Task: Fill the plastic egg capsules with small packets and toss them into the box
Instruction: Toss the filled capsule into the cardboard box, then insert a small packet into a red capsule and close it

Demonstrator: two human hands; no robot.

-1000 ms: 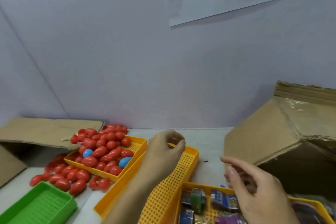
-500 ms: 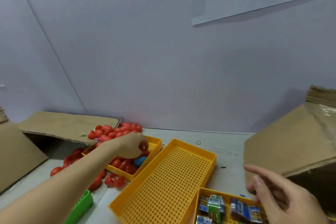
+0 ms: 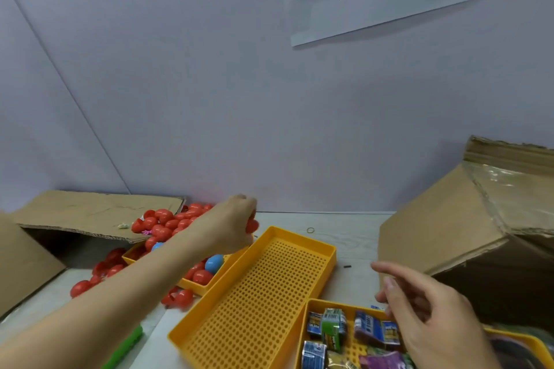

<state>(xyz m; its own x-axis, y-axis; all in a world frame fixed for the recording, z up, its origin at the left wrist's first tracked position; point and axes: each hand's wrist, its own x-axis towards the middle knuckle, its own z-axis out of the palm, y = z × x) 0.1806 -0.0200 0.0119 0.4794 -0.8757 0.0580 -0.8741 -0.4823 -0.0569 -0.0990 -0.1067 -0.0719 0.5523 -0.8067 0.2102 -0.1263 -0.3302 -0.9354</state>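
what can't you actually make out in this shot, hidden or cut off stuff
All in the head view:
- Red egg capsule: mostly covered by the left hand gripping it; whole or half unclear.
- Cardboard box: cut by the right edge; its inside is dark.
- Packet tray: cut by the bottom edge and partly behind the right hand; packet print is too small to read.
- Green tray: only a corner shows past the left forearm.

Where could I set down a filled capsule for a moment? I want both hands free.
The middle yellow tray is bare inside. The tabletop strip between it and the cardboard box holds only small bits. The egg tray and packet tray are crowded.
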